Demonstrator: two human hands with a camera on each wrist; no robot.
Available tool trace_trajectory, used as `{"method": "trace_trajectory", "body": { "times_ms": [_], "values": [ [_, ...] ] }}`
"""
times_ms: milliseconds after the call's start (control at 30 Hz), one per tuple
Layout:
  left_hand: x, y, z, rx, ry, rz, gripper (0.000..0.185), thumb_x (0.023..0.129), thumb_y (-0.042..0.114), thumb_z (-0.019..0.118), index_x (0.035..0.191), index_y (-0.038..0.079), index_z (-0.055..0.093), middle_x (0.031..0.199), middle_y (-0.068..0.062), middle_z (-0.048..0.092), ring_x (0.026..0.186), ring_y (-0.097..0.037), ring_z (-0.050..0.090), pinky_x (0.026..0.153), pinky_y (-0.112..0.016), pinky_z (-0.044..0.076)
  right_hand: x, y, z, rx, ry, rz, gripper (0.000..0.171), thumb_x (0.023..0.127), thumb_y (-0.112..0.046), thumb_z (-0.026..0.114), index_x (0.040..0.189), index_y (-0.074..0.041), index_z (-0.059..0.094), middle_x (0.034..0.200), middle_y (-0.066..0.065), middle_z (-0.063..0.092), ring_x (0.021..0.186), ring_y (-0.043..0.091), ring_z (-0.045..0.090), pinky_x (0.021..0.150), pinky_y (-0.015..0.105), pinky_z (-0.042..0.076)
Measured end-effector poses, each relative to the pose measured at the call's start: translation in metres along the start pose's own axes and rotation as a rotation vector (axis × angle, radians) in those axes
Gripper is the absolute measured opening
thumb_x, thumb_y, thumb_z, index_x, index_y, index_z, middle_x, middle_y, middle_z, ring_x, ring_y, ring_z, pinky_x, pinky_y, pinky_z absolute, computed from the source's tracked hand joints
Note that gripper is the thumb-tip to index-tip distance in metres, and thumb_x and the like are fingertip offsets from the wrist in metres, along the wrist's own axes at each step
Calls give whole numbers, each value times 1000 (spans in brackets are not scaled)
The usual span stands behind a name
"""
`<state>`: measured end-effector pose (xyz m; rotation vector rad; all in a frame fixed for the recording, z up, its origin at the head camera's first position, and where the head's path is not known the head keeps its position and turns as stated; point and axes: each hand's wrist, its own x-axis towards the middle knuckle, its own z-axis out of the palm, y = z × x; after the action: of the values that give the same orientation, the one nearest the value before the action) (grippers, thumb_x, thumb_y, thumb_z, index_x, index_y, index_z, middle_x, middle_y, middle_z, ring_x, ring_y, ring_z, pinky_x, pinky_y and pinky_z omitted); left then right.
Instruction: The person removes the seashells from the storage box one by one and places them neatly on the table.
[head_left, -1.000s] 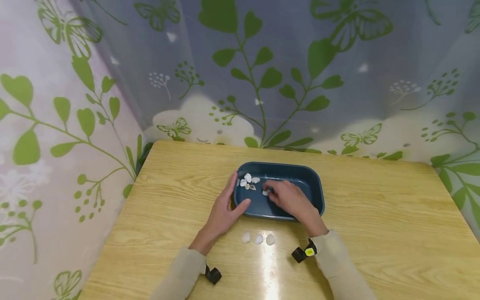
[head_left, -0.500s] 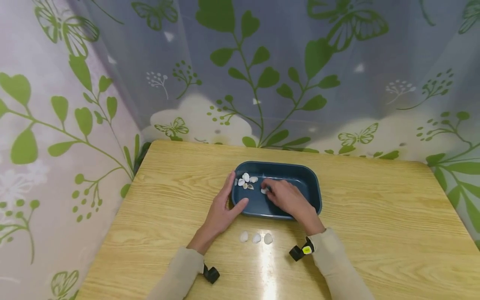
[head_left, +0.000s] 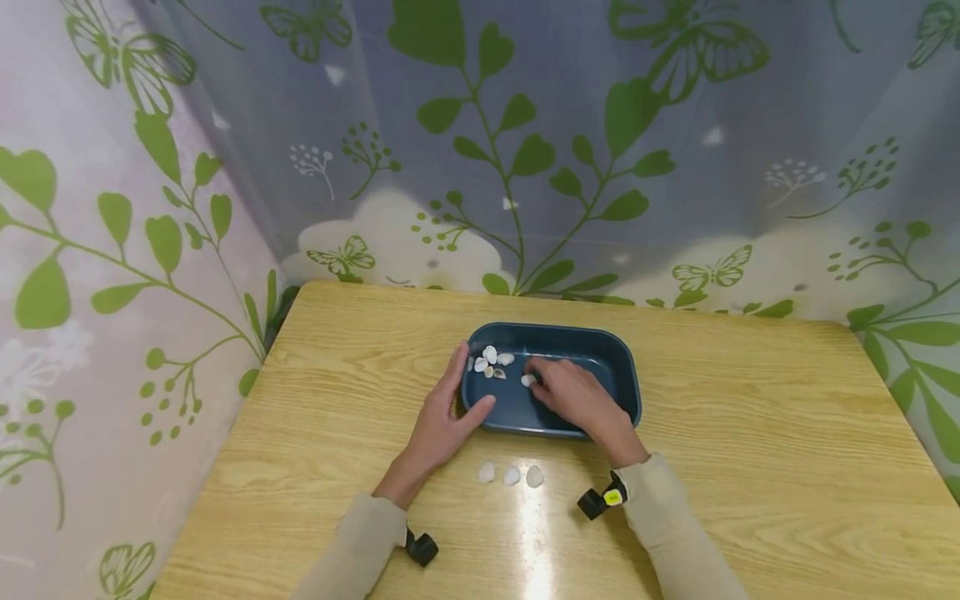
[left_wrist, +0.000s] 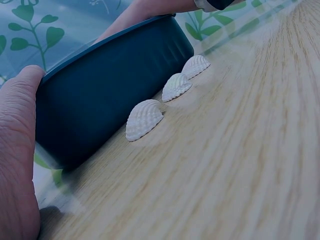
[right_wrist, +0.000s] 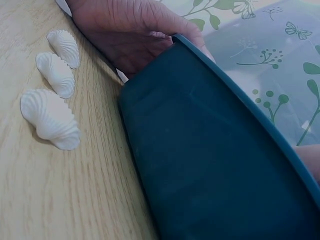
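Head view: the scene nearly matches that of a second ago, the small pale shell point(head_left: 528, 380) at the right fingertips now showing slightly more of its surface. The right hand point(head_left: 573, 396) pinches it with curled fingers inside the blue tray point(head_left: 517, 412), right of a loose cluster of shells point(head_left: 491, 356). The left hand point(head_left: 441, 429) is still spread, uncurled, against the tray's left end, thumb at the near rim. The tray is smooth, a rounded rectangle with a narrow lip. On the light wood-grained counter point(head_left: 750, 417), just on the person's side of the tray, three white shells point(head_left: 512, 476) sit in a row, unmoved; the wrist views show them ribbed, domed and scalloped along the edge.
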<state>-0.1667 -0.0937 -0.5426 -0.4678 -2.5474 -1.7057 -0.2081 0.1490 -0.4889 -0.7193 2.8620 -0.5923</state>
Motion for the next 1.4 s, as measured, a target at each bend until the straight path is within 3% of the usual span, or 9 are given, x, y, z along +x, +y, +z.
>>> {"method": "trace_trajectory", "body": {
  "times_ms": [433,567,700,867,1033,1400],
  "values": [
    [0,-1,1,-6,5,20,88,101,44,68,169,28,15,175,-3,16,160,-12,13,129,-45,20,1,0,-1,-45,-2,55,21,100,-29,73,109,-10,70,79,-3,65,65,11,55,57,29,47],
    [2,-1,0,-4,11,20,87,101,44,68,169,28,15,175,-4,16,159,-12,14,129,-44,19,1,0,-2,-50,12,28,32,98,-35,75,116,-9,67,80,-2,66,64,10,56,58,30,49],
    [1,-1,1,-6,4,14,86,102,45,67,169,32,14,175,-2,15,159,-11,13,129,-43,19,-1,1,-5,-10,-4,-8,35,101,-28,73,127,-8,64,78,-2,62,64,11,53,57,29,44],
    [-1,-2,1,-8,-1,12,86,101,45,67,168,36,13,175,5,14,160,-11,12,129,-44,19,-5,3,-9,23,-43,-26,21,101,-17,71,120,-9,69,78,-5,60,64,11,51,57,27,42],
    [-1,-2,1,-3,-1,4,87,101,46,68,168,36,13,174,13,13,160,-11,12,129,-44,19,-6,6,-11,56,-59,-60,27,101,-11,70,127,-10,68,76,-4,61,61,10,51,55,27,41],
    [-1,-3,2,-16,6,14,87,101,44,69,169,34,14,175,8,14,160,-13,12,129,-47,20,-5,7,-9,96,-99,-56,16,102,-14,69,117,-11,69,72,-6,58,60,9,51,55,27,40]
  ]
}}
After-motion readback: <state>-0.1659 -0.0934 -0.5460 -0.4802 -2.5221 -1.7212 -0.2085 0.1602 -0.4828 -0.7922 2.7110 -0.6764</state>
